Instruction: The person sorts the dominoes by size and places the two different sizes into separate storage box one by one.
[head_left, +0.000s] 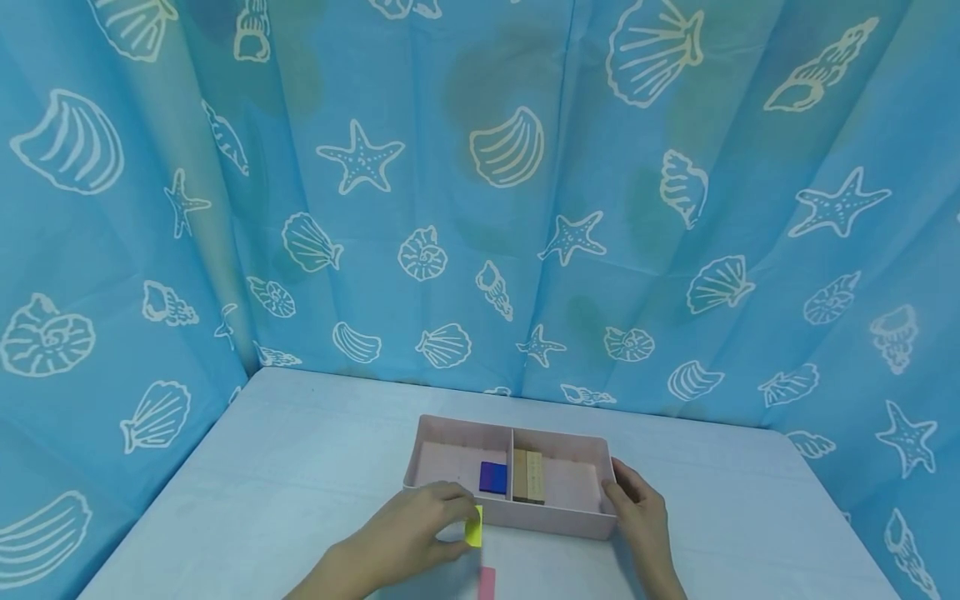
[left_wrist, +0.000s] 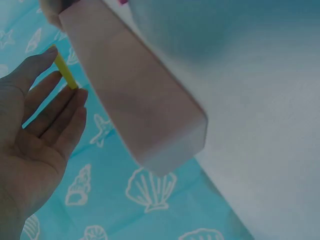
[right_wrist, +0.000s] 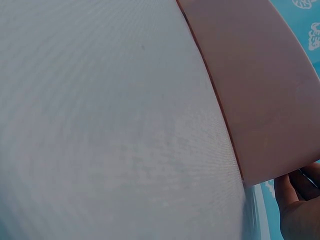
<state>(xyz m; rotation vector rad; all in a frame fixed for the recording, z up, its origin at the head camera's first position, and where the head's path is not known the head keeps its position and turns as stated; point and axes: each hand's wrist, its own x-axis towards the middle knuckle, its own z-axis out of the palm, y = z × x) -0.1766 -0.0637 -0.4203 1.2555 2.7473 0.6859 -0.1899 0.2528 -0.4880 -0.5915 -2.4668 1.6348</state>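
Between thumb and fingertips, my left hand pinches a small yellow block just in front of the pink divided box. The left wrist view shows the yellow block edge-on, beside the box's wall. At the box's right end, my right hand grips the end wall, thumb over the rim and fingers outside. A blue block lies in the left compartment against the divider. Wooden blocks stand side by side in the right compartment. Below the yellow block, a pink block lies on the table.
The box stands on a white-covered table, towards its back edge. A blue curtain with white shells and starfish hangs behind the table and along both sides.
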